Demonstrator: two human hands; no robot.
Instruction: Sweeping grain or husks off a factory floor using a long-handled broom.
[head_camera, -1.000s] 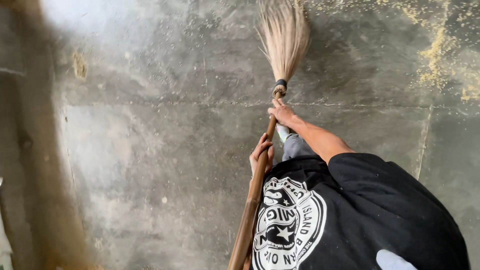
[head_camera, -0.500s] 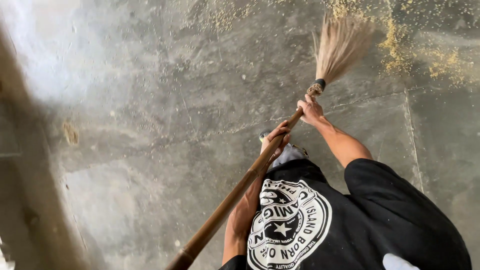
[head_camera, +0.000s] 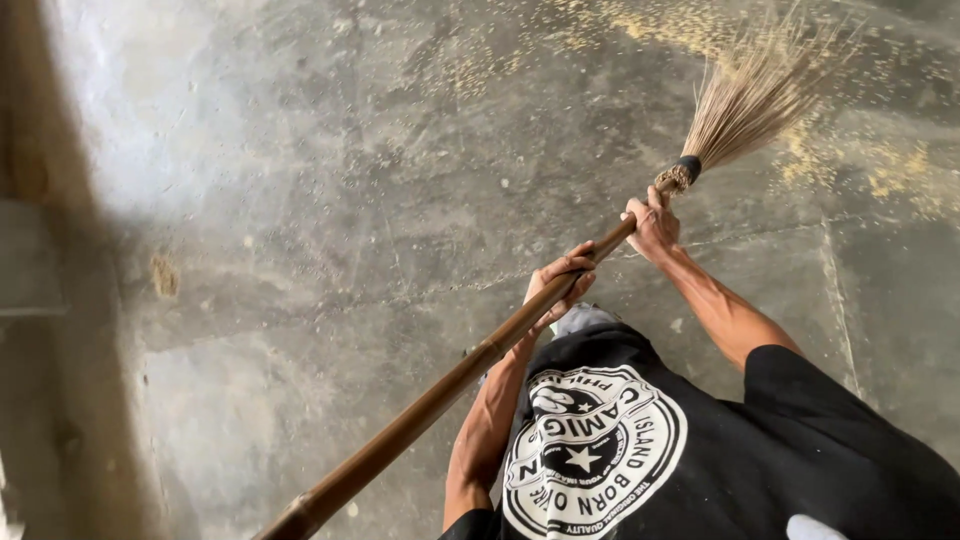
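Since half a second ago, the broom's bristle head (head_camera: 745, 105) has swung farther out to the right of the hands, reaching the band of yellowish grain-like debris (head_camera: 850, 165), and the handle lies flatter across the view. Right hand (head_camera: 652, 222) is closed around the wooden handle (head_camera: 440, 395) just behind the dark binding (head_camera: 687, 168) where the stiff straw fans out. Left hand (head_camera: 560, 285) is wrapped around the same handle a little lower, close to the right one, its forearm running down toward the black printed shirt (head_camera: 690, 450). Behind the left hand the long brown handle slants away to the lower left edge of view. Beyond the bristles, debris is strewn over the grey concrete floor (head_camera: 300, 180). Sweeping well here likely means keeping the bristle tips low on the floor and drawing short, overlapping strokes, so the loose grains gather rather than scatter.
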